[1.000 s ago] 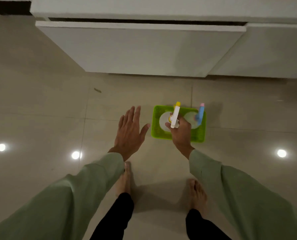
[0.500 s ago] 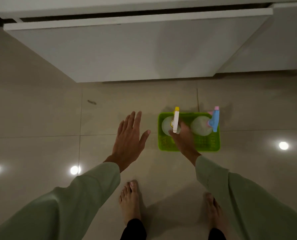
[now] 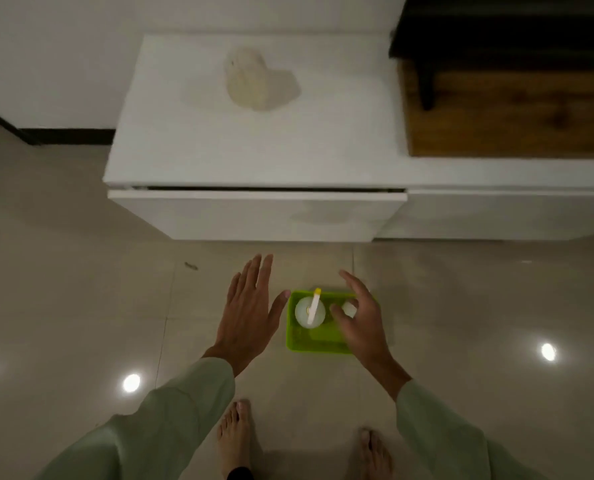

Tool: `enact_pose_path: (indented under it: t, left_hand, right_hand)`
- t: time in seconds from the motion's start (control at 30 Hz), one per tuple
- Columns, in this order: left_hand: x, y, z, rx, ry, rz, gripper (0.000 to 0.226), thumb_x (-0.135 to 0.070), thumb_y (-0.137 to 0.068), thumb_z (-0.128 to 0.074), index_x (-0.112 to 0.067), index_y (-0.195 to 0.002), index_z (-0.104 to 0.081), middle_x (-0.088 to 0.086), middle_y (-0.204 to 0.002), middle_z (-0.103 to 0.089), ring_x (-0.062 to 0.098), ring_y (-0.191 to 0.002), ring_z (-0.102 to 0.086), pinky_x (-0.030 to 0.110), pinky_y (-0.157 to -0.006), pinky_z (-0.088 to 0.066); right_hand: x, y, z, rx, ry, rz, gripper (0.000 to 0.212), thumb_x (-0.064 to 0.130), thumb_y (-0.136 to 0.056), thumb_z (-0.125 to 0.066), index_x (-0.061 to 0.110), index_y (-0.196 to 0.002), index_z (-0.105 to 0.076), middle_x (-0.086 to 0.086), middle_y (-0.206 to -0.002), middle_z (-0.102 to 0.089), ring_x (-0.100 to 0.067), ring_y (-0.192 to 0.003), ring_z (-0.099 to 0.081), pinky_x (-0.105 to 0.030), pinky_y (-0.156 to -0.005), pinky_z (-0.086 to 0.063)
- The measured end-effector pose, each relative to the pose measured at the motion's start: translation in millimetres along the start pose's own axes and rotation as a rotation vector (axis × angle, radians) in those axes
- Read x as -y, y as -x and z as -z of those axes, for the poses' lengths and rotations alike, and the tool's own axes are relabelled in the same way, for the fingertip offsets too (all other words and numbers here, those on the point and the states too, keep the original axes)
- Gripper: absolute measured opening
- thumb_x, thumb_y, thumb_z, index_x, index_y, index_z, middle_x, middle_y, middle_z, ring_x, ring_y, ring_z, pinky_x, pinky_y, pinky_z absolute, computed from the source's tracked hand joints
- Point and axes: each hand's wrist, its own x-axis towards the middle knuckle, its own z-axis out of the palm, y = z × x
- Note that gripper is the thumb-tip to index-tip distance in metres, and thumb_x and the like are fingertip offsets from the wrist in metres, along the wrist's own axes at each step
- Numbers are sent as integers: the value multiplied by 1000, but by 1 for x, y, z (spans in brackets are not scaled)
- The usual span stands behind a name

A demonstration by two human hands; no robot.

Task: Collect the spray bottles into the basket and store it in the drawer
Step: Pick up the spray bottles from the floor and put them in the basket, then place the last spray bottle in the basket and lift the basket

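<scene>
Our right hand has let go of the yellow bottle, so both bottles stand in the basket on the floor, and with both hands open and empty, left hand beside it, we judge collecting done, drawer next.

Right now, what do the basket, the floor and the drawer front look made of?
Basket: bright green, slightly translucent, likely moulded plastic; any mesh pattern is too blurred to tell. Floor: large beige tiles with grout lines, glossy, since ceiling lights reflect as bright spots; probably polished ceramic or stone. Drawer front: flat white panel, smooth with a faint sheen; looks like painted or laminated board.
</scene>
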Motion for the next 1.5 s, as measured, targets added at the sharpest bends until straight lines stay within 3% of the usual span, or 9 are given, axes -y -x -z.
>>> enact_pose_path:
  t: [0.13,0.33,0.73,0.93,1.07,1.2,1.33,1.43,1.5]
  left_hand:
    - [-52,-26,66,-128,47,-27,69,-50,-102,-35,-19,-157,-8,7,-165,-14,19,-153,-11,39,-124,-12]
    - [-73,-71,135,-237,81,-18,69,-52,-102,-35,-19,-157,-10,7,-165,-16,19,-153,-11,42,-123,-14]
    - [49,-220,203,-200,88,8,67,-52,-102,-30,-20,-157,-8,7,-165,-14,22,-152,-11,43,-123,-12]
    - [101,-287,229,-159,74,-18,67,-52,-102,-27,-19,-157,-7,7,-166,-11,21,-153,-8,43,-124,-9]
    - [116,-314,230,-139,85,-46,69,-54,-101,-26,-19,-157,-6,7,-166,-9,21,-153,-6,42,-124,-7]
    - [120,-322,222,-124,92,-50,68,-53,-102,-28,-19,-157,-6,7,-166,-10,21,-153,-6,42,-124,-8]
    - [116,-312,214,-96,79,-47,68,-53,-102,-28,-19,-157,-6,7,-166,-9,22,-153,-7,41,-124,-6]
    - [109,-296,211,-90,63,-42,68,-52,-102,-29,-19,-157,-7,8,-166,-10,24,-153,-9,40,-123,-6]
    - [100,-281,209,-91,59,-48,67,-51,-102,-30,-18,-157,-8,9,-165,-13,24,-153,-10,42,-123,-9]
  right_hand:
    - [97,-25,34,3,-77,95,59,6,-86,-67,26,-139,-52,14,-142,-54,-1,-132,-47,-42,-109,-43]
    - [201,-83,44,35,-95,216,55,18,-90,-70,25,-141,-50,13,-143,-52,4,-130,-45,-37,-108,-44]
    - [296,-260,-66,26,122,14,81,61,-81,-62,28,-149,-32,0,-149,-43,-24,-135,-42,-45,-108,-41]
    - [326,-351,-119,2,377,-97,80,66,-81,-58,23,-144,-33,-7,-140,-47,-32,-129,-45,-46,-100,-40]
    - [328,-386,-133,27,422,-205,69,56,-78,-61,21,-134,-44,-4,-117,-62,-29,-107,-58,-39,-88,-45]
    - [323,-394,-139,58,366,-323,57,41,-68,-74,15,-115,-53,0,-92,-59,-25,-91,-61,-36,-83,-52]
    - [310,-378,-134,110,270,-416,47,20,-56,-78,8,-96,-55,-6,-90,-61,-25,-79,-63,-36,-74,-59]
    - [299,-357,-124,101,157,-426,43,15,-57,-77,5,-96,-64,-6,-86,-65,-28,-75,-64,-28,-62,-52]
    - [293,-337,-112,106,74,-405,43,15,-60,-76,5,-100,-64,-7,-87,-65,-32,-78,-65,-35,-65,-54]
